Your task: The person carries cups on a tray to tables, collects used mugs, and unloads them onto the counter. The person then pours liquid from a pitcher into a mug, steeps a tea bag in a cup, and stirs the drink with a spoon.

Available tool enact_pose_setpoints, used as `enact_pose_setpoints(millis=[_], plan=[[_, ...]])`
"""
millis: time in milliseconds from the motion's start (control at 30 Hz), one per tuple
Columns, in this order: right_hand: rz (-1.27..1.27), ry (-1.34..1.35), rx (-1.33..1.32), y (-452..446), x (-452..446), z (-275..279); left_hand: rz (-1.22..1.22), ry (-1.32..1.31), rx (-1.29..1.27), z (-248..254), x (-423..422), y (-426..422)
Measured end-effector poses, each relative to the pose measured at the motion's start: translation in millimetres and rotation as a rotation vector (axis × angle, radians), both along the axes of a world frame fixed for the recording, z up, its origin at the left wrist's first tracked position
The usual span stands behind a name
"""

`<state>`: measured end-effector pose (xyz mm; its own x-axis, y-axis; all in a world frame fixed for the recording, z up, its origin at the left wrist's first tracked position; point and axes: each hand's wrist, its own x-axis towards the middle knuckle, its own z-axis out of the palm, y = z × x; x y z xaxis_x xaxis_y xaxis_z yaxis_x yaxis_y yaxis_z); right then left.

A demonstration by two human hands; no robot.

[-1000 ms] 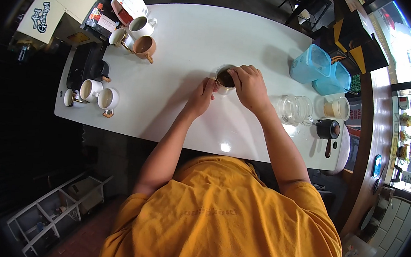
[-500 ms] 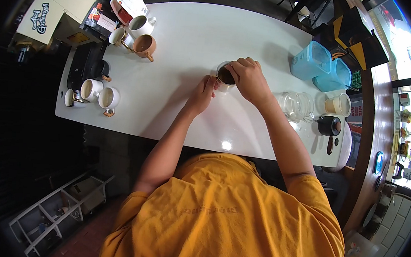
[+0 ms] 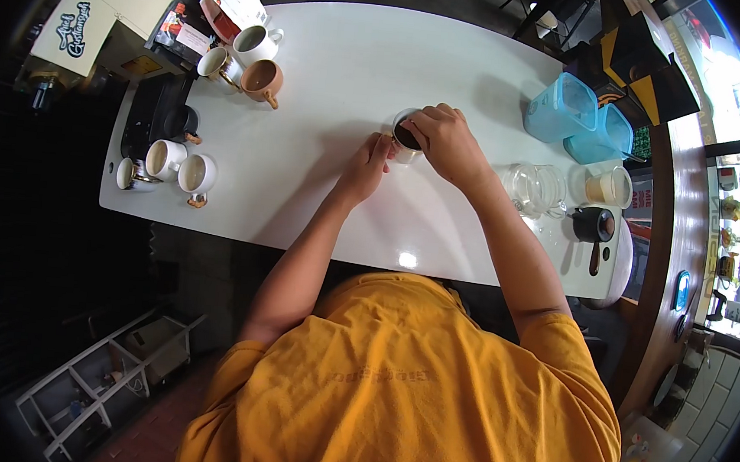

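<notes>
A light-coloured cup [image 3: 405, 155] with dark liquid in it stands near the middle of the white table [image 3: 330, 71]. My left hand [image 3: 364, 169] is closed on the cup's left side, its thumb and fingers against the wall. Over the cup's right rim is my right hand [image 3: 448, 142], its fingers pinched together and pointing down at the liquid. Whatever the right fingers hold, if anything, is hidden by the hand.
Several mugs [image 3: 197, 173] stand at the left beside a black machine base [image 3: 155, 118]. At right are blue containers [image 3: 562, 107], a glass server [image 3: 534, 190], a cream cup [image 3: 606, 187] and a black kettle [image 3: 592, 223]. A brown mug [image 3: 262, 77] stands back left.
Both hands stay at the cup with almost the same grip. The dark surface inside the cup looks slightly different; the right fingers have shifted very little.
</notes>
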<state>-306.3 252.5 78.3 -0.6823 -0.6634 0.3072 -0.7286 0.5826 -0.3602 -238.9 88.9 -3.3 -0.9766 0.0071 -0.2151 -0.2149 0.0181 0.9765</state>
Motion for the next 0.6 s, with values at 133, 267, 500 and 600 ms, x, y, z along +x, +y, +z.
enact_pose_setpoints(millis=[133, 267, 500, 600], plan=[[0.064, -0.068, -0.029, -0.5, 6.0, 5.6, 0.001, -0.003, 0.001, -6.6, -2.1, -0.2], [0.059, -0.068, 0.023, 1.7, 8.3, 7.6, 0.013, -0.005, -0.003, -7.7, -0.9, 0.9], [0.016, 0.041, -0.021, 0.2, 7.2, 2.1, 0.013, -0.002, -0.001, -9.5, -1.6, 0.1], [0.055, -0.033, -0.011, 0.6, 7.9, 4.5, 0.010, -0.017, -0.014, -5.3, -0.3, 0.5]])
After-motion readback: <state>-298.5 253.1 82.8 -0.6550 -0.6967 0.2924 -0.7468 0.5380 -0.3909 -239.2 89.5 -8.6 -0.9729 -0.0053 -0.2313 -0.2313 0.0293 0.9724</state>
